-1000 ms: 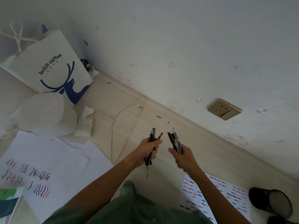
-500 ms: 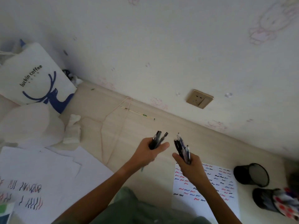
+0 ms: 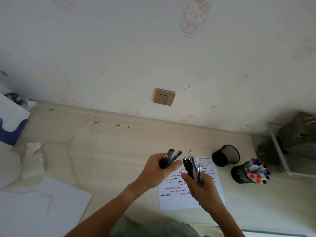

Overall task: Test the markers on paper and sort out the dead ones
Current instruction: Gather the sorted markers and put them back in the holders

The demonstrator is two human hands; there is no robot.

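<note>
Background stuff I can see: a gold wall socket [image 3: 164, 97] sits mid-frame on cartoon-cat wallpaper [image 3: 193, 16]. A thin pale cord [image 3: 93, 132] runs down the desk at left, next to a crumpled white tissue [image 3: 32, 159]. A white-and-blue bag [image 3: 10, 124] pokes in at the left edge, and a grey rack [image 3: 294, 147] sits far right.

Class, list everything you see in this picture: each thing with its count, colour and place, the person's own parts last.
test sheet: one, white with squiggles, desk, under the hands
mesh cups: two, black, right; nearer cup holds pens
blank paper: a pile, white, lower left
wall socket: one, gold, wall
tissue: one, white, left
pens: two dark bunches
left hand: grips one bunch
right hand: grips the other
</note>
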